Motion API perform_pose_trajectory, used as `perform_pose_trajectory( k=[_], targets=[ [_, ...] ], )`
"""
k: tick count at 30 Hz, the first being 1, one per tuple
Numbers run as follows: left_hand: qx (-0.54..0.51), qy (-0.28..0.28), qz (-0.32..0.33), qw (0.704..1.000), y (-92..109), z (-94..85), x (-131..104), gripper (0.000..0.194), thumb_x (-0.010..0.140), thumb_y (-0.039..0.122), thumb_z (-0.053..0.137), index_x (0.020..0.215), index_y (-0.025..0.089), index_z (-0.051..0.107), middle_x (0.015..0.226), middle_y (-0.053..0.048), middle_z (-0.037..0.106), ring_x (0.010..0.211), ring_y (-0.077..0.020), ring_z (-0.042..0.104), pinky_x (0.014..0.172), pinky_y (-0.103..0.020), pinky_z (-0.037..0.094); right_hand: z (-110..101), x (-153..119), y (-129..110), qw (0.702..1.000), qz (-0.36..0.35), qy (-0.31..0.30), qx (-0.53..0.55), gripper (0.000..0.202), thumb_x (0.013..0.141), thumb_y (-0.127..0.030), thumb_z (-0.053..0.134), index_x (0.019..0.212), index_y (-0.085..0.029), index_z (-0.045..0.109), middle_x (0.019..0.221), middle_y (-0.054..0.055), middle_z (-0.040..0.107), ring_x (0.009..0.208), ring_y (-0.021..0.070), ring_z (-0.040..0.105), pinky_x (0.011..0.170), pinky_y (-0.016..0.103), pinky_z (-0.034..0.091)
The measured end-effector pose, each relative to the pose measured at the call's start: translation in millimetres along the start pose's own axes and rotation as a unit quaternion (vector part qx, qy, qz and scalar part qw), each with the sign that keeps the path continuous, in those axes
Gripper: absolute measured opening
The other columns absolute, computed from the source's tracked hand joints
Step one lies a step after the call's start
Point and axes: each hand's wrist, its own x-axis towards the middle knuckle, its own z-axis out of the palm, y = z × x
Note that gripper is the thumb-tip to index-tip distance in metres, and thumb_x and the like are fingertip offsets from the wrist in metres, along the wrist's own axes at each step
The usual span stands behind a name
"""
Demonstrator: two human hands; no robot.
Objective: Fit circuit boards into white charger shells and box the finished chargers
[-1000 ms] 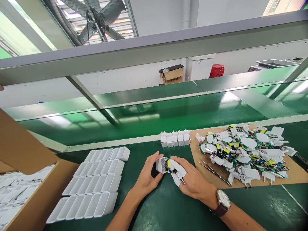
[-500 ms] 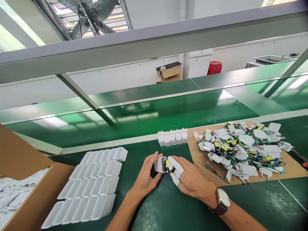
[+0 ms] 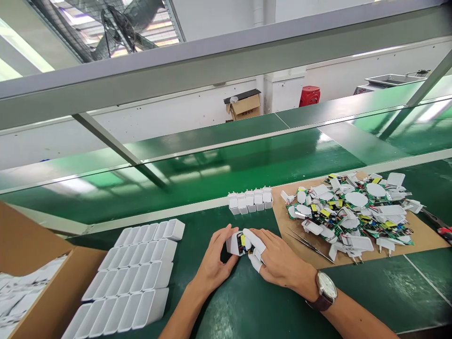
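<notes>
My left hand [image 3: 218,256] grips a white plastic housing [image 3: 233,243] between thumb and fingers, its open end turned to the right. In my right hand [image 3: 275,256] is a circuit board [image 3: 243,241] with a yellow component, partly inside that housing. White finger cots cover the right thumb and a finger, and they hide part of the board. Beyond my hands stands a short row of white plug adapters [image 3: 250,201]. Rows of white housings [image 3: 141,275] with open tops lie to the left.
A heap of circuit boards with white plug covers [image 3: 349,207] lies on a cardboard sheet [image 3: 431,242] at right. Tweezers [image 3: 310,245] rest on its near edge. A cardboard box [image 3: 67,282] holding white parts stands far left. A metal bar [image 3: 212,40] crosses above the bench.
The circuit board sits deeper in the white housing, pushed leftward by my right hand. The camera view has shifted slightly.
</notes>
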Motion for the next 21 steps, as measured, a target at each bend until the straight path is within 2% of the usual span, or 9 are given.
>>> perform_pose_trajectory(
  k=[8, 13, 21],
  targets=[
    [-0.009, 0.010, 0.015, 1.000, 2.9, 0.1, 2.6, 0.077, 0.097, 0.018, 0.061, 0.161, 0.032, 0.023, 0.139, -0.011, 0.064, 0.134, -0.0278, 0.056, 0.108, -0.049, 0.054, -0.5, 1.2, -0.6, 1.000, 0.003, -0.011, -0.008, 0.055, 0.075, -0.008, 0.058, 0.130, -0.005, 0.061, 0.140, 0.023, 0.058, 0.119, 0.0348, 0.059, 0.103, 0.051, 0.053],
    [-0.005, 0.016, 0.014, 1.000, 4.6, 0.2, 3.1, 0.077, 0.095, 0.017, 0.062, 0.161, 0.031, 0.024, 0.137, -0.011, 0.066, 0.131, -0.0280, 0.058, 0.107, -0.050, 0.054, 3.0, 0.1, 1.3, 1.000, 0.021, -0.010, 0.013, 0.056, 0.081, -0.009, 0.059, 0.137, -0.007, 0.057, 0.141, 0.022, 0.057, 0.121, 0.0336, 0.058, 0.107, 0.052, 0.050],
    [0.004, 0.018, 0.012, 1.000, 5.7, -0.1, 3.1, 0.074, 0.096, 0.020, 0.062, 0.160, 0.030, 0.025, 0.137, -0.012, 0.065, 0.130, -0.0288, 0.059, 0.106, -0.050, 0.055, -1.9, 1.6, -0.7, 1.000, 0.008, -0.027, 0.010, 0.059, 0.079, -0.008, 0.058, 0.138, -0.005, 0.055, 0.144, 0.022, 0.055, 0.126, 0.0340, 0.056, 0.108, 0.050, 0.049]
  ],
)
